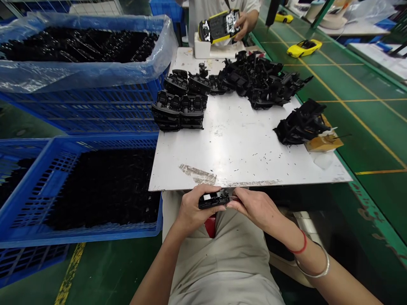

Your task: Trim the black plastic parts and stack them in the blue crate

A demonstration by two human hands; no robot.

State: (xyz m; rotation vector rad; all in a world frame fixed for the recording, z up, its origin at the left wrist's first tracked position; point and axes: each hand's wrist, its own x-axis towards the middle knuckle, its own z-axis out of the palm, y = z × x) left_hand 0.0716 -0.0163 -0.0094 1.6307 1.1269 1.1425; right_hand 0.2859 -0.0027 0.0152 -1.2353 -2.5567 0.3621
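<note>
We note left hand (190, 206) clamped on a black oblong plastic part (210, 200) — right hand (258, 206) pinching a thin, indistinct piece (234, 198) at its end.

Yellow toy cars (304, 48) on a green conveyor (369, 82) and blue crates (111, 106) of parts (104, 186) suggest a factory.

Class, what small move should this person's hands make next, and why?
Probably a gentle adjustment by the right hand at one end of the black part: it is right there, while the left hand grips the part from the other end.
</note>
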